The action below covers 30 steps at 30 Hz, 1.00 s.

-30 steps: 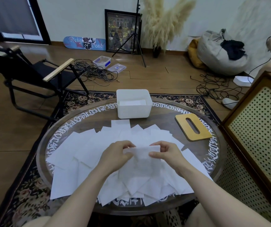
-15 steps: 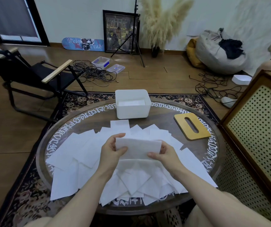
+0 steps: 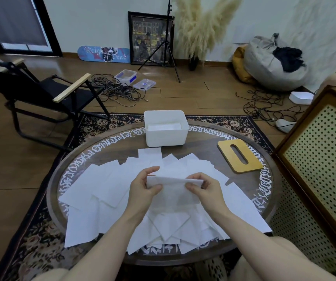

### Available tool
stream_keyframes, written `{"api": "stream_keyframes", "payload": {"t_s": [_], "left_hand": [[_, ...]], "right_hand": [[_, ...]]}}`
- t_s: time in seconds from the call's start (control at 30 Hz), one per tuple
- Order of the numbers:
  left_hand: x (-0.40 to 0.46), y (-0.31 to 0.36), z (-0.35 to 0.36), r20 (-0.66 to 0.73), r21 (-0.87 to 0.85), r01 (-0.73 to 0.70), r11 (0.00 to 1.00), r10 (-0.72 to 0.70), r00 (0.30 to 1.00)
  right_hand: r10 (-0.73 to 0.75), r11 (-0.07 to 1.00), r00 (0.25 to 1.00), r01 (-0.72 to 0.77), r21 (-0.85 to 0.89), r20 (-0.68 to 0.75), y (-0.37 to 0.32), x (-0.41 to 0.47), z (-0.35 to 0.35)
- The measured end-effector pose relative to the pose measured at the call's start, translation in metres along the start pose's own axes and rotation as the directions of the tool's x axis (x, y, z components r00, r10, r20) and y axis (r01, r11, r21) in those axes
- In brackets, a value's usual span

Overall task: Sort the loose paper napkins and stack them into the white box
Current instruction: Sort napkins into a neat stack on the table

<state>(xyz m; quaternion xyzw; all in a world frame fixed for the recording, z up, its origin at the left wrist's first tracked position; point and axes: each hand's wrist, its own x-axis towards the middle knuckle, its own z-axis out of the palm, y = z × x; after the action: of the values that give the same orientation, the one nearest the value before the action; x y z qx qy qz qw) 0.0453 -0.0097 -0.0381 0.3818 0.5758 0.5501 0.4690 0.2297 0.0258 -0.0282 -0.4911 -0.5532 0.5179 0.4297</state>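
Several loose white paper napkins (image 3: 102,185) lie spread over the round glass-topped table (image 3: 207,142). I hold one folded napkin (image 3: 173,189) above the pile by its two upper corners. My left hand (image 3: 142,191) pinches its left end and my right hand (image 3: 205,191) pinches its right end. The white box (image 3: 166,136) stands at the table's far side, beyond my hands, with a flat stack of napkins (image 3: 164,126) inside it.
A wooden lid with an oval slot (image 3: 239,155) lies on the table right of the box. A perforated wooden cabinet (image 3: 323,159) stands close on the right. A black folding chair (image 3: 41,94) is at the left, cables (image 3: 116,92) on the floor beyond.
Both hands have lifted the napkin off the pile and turned it, so its long folded edge now runs level between my fingers.
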Motion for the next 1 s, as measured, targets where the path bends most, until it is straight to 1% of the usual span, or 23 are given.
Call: {"api": "stream_keyframes", "payload": {"t_s": [0.1,0.17,0.23,0.3,0.4,0.5,0.57,0.67,0.77,0.83,1.0], "left_hand": [[0.000,0.001,0.000,0.050,-0.005,0.117,0.993,-0.116,0.992],[-0.001,0.000,0.000,0.086,0.037,0.168,0.985,-0.170,0.982],[-0.001,0.001,0.000,0.088,0.077,0.193,0.978,-0.199,0.976],[0.000,0.001,-0.003,0.071,0.089,0.233,0.968,-0.240,0.968],[-0.001,0.000,-0.007,0.065,0.113,0.328,0.938,-0.337,0.939],[-0.002,-0.002,-0.009,0.087,0.123,0.418,0.900,-0.429,0.899],[-0.002,-0.002,-0.010,0.075,0.127,0.454,0.882,-0.465,0.882],[-0.001,-0.002,-0.010,0.069,0.113,0.518,0.848,-0.527,0.847],[0.001,-0.001,-0.009,0.046,0.051,0.577,0.815,-0.579,0.814],[0.002,-0.001,-0.008,0.031,0.026,0.596,0.802,-0.597,0.802],[0.002,0.000,-0.008,0.039,0.018,0.599,0.801,-0.599,0.800]], "right_hand": [[0.015,0.997,0.998,-0.010,0.074,-0.064,-0.001,0.002,-0.003],[0.025,0.995,0.995,-0.015,0.101,-0.094,-0.003,0.005,-0.007],[0.044,0.993,0.995,-0.034,0.115,-0.084,-0.005,0.006,-0.011],[0.091,0.990,0.995,-0.085,0.116,-0.042,-0.006,0.006,-0.013],[0.214,0.976,0.977,-0.214,0.032,0.025,-0.002,0.004,-0.015],[0.321,0.945,0.947,-0.319,-0.071,0.024,0.004,0.003,-0.014],[0.396,0.916,0.918,-0.393,-0.080,0.020,0.006,0.004,-0.013],[0.496,0.866,0.867,-0.489,-0.104,0.052,0.007,0.005,-0.012],[0.537,0.839,0.841,-0.525,-0.144,0.059,0.010,0.008,-0.013],[0.557,0.826,0.828,-0.546,-0.138,0.060,0.010,0.009,-0.014],[0.562,0.822,0.823,-0.545,-0.167,0.079,0.012,0.009,-0.014]]}}
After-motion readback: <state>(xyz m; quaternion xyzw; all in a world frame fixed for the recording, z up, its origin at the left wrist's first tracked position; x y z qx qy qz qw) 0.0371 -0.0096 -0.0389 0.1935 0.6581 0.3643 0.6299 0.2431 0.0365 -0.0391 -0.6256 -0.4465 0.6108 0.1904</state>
